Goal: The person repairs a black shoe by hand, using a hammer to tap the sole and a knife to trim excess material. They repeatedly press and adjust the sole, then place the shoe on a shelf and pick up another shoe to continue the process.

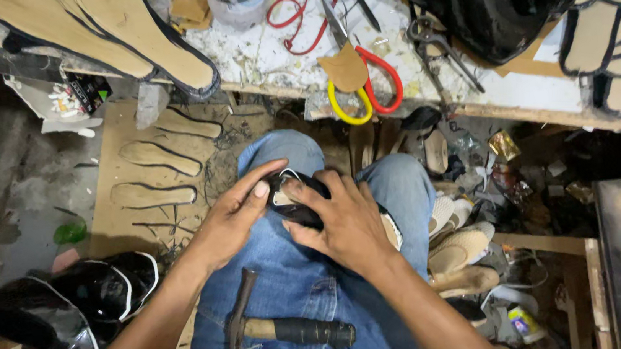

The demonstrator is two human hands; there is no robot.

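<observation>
Hammer [288,329] on lap | left hand [227,223], right hand [342,221] both gripping black shoe piece [294,199]

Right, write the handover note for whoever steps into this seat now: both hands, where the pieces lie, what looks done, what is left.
Left hand: fingers pressing on the small black shoe piece with a pale lining, held over the knees.
Right hand: closed in a grip around the same piece from the other side.
Wooden-handled hammer with black tape: lying across the lap, untouched.
Red-and-yellow-handled scissors: on the white worktable ahead.
Three tan insoles with black edging: on the cardboard on the floor, left.
Done: those insoles look edged.
Left: the piece in hand is unfinished, as far as can be seen.
</observation>
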